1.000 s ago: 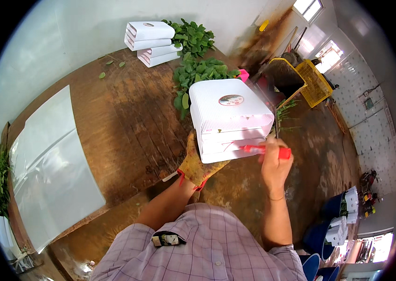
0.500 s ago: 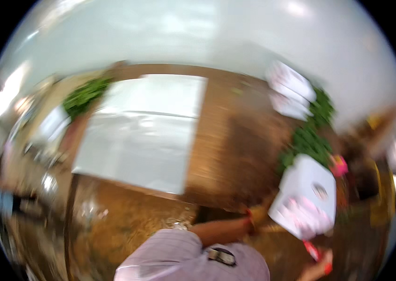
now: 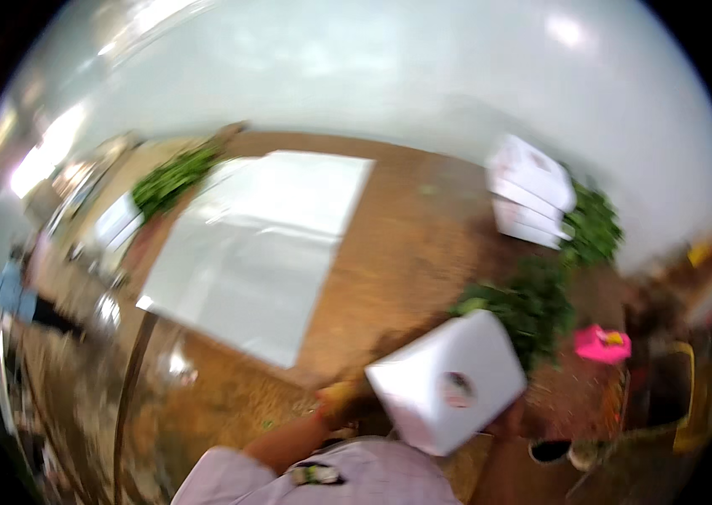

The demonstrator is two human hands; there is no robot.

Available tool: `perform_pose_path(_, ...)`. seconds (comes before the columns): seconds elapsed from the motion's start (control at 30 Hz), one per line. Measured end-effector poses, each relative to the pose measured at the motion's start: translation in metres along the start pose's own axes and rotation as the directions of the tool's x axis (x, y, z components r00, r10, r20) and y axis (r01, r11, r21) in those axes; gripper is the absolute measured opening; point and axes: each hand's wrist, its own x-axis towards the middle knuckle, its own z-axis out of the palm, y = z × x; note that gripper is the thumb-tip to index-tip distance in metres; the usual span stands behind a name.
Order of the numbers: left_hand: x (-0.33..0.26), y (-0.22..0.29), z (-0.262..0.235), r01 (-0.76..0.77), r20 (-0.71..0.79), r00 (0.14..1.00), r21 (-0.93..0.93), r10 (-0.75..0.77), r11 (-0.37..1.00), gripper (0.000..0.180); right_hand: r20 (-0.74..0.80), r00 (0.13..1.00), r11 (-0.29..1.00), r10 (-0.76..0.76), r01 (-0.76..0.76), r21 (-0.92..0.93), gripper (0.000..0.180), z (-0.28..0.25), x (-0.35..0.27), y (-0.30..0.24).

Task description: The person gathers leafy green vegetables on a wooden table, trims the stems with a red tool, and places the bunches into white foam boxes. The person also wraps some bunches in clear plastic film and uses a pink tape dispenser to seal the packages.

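In front of me is a bundle of leafy greens in a white paper wrap (image 3: 448,383) with a round dark mark. Its dark green leaves (image 3: 524,303) stick out at the far right end. My left hand (image 3: 341,402), with a yellowish covering and a red band at the wrist, grips the left side of the wrap; its fingers are partly hidden behind it. Along the wrap's right edge a blurred brownish strip appears to be my right arm (image 3: 499,450). The fingers of that hand are hidden.
Flat white sheets (image 3: 246,244) lie on the brown table (image 3: 398,261). More white-wrapped greens (image 3: 533,189) rest at the back right and others (image 3: 175,177) at the far left. A pink object (image 3: 602,343) and a yellow-edged crate (image 3: 684,396) are on the right. A person (image 3: 19,290) stands far left.
The wrapped bundle has moved left, with my left hand shifting left beside it. My right hand, earlier visible at the lower right near something red, is now mostly hidden. The view has also shifted.
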Motion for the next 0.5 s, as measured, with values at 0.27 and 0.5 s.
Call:
perform_pose_path(0.27,0.032,0.057,-0.056,0.003,-0.313,0.899,0.704,0.306,0.711,0.062,0.181,0.939,0.916,-0.292,0.329,-0.228,0.035,0.019,0.084,0.024)
perform_pose_path(0.5,0.090,0.055,-0.004,-0.035,-0.579,0.683,0.584,0.446,0.811,0.032,-0.162,0.986,0.969,-0.023,0.062,0.239,0.037,0.017,0.127,-0.053)
